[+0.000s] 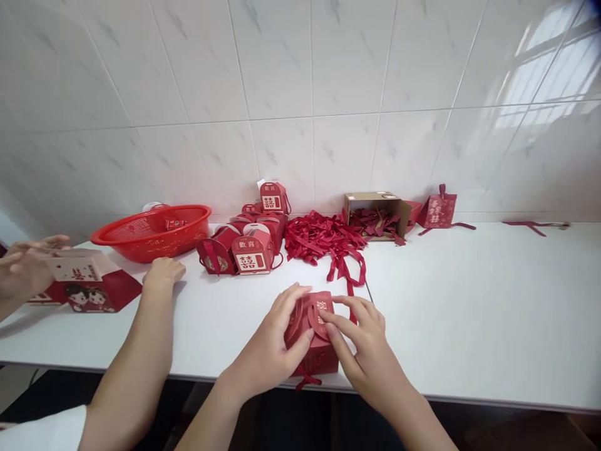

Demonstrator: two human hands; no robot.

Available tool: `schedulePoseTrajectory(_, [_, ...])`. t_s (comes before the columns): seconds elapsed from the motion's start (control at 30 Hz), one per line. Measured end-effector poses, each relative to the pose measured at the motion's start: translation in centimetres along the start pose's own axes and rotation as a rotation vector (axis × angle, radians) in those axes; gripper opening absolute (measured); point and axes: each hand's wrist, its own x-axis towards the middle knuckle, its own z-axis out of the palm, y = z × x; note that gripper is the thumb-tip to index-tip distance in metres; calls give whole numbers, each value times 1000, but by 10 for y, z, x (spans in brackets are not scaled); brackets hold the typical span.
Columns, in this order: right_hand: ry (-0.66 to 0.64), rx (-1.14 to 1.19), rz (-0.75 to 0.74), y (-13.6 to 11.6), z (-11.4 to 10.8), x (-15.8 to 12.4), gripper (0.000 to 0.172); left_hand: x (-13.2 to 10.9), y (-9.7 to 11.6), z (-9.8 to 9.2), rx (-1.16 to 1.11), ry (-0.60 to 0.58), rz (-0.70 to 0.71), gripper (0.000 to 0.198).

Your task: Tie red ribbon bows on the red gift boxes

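A red gift box [323, 360] with gold characters stands near the table's front edge, right before me. My left hand [270, 344] is wrapped round its left side, thumb on the near top edge. The fingers and thumb of my right hand [364, 338] close on the curved top flap [315, 319] from the right. A red ribbon [307, 379] hangs at the box's lower front, and another strip runs behind my right hand. Behind the box lies a heap of red ribbons [323, 235].
Finished-looking red boxes [253, 254] are stacked back left. A red basket [150, 250] holds a small packet. A co-worker's hands [164, 269] are at the left, by a red-and-white box [98, 294]. An open cardboard box [373, 196] and a red bag-like box [439, 211] stand by the wall.
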Motion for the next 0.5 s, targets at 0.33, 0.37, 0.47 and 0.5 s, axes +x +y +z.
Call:
schedulePoseTrajectory(0.33, [-129, -222, 344, 51, 15, -4, 38, 7, -2, 0, 8, -116, 68, 42])
schedulePoseTrajectory(0.37, [-199, -264, 351, 55, 18, -4, 35, 7, -4, -1, 2, -125, 77, 43])
schedulePoseTrajectory(0.47, [-322, -243, 331, 63, 16, -4, 20, 8, -9, -4, -14, -150, 101, 44])
schedulePoseTrajectory(0.5, [-322, -181, 332, 65, 11, -3, 21, 8, -11, -5, -17, -154, 110, 44])
